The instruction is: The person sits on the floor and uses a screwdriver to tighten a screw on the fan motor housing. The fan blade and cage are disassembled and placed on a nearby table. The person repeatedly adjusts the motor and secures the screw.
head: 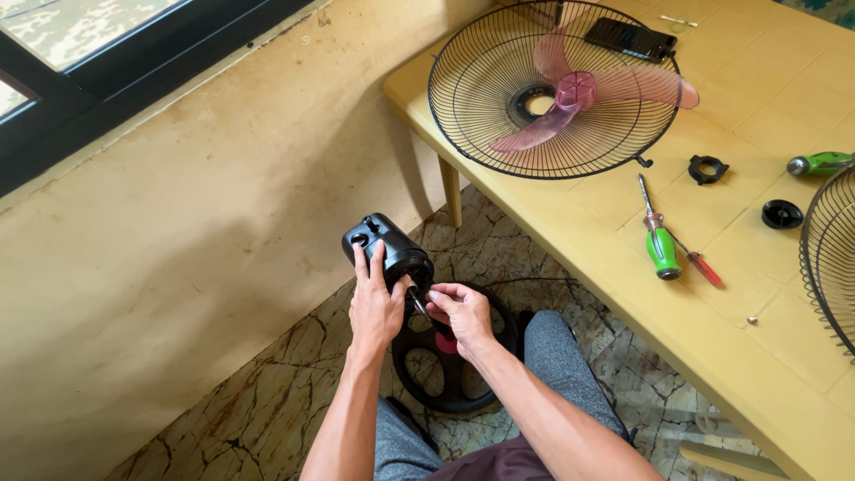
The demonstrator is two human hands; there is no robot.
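Aslant — motor housing (387, 248), rear up-left.

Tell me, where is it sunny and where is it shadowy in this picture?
Head view: sun lights the yellow table and pink fan blade brightly; the table throws a shadow on the wall and floor beneath. The left hand, right hand and black motor housing sit in softer light, all sharp.

Left hand (374, 307) gripping, right hand (461, 312) seemingly pinching, forearms converging
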